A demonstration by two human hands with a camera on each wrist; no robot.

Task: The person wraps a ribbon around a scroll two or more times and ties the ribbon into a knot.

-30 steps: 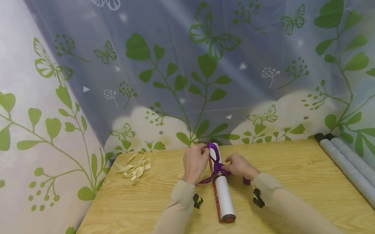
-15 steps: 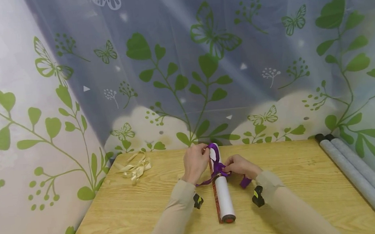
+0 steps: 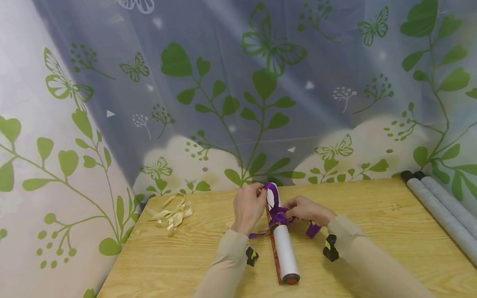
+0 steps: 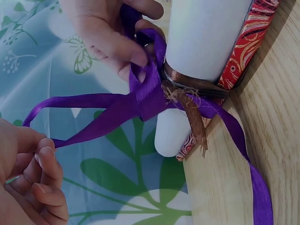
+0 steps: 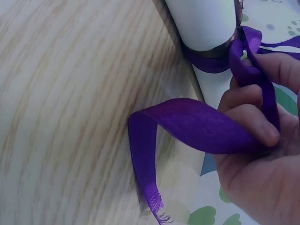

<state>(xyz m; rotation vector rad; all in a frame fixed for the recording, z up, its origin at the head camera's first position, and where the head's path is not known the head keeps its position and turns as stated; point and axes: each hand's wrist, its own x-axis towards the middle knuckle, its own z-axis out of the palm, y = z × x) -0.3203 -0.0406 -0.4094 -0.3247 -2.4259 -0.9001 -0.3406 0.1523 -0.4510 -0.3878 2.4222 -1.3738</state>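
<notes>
A white scroll [image 3: 287,253] lies lengthwise on the table, a red patterned strip [image 4: 246,42] along its side. Brown cord [image 4: 194,124] and purple ribbon [image 4: 105,122] go round its middle. My left hand [image 3: 248,207], left of the scroll's far half, pinches the end of a long ribbon loop between thumb and fingers. At the knot, my right hand [image 3: 309,211] pinches a smaller fold of ribbon. In the right wrist view its other fingers curl over the ribbon, and a frayed tail [image 5: 143,159] hangs from the palm down to the wood. Another tail [image 4: 260,197] trails across the table.
Cream ribbon [image 3: 172,214] lies in a loose heap at the table's far left. Two long grey rolls [image 3: 458,224] with black ends lie along the right edge. A curtain [image 3: 217,99] printed with leaves and butterflies hangs behind the wooden table [image 3: 156,279].
My right hand has shifted slightly right, drawing out the ribbon fold at the knot. The tail below that hand has swung more into view. My left hand has stayed put with its loop.
</notes>
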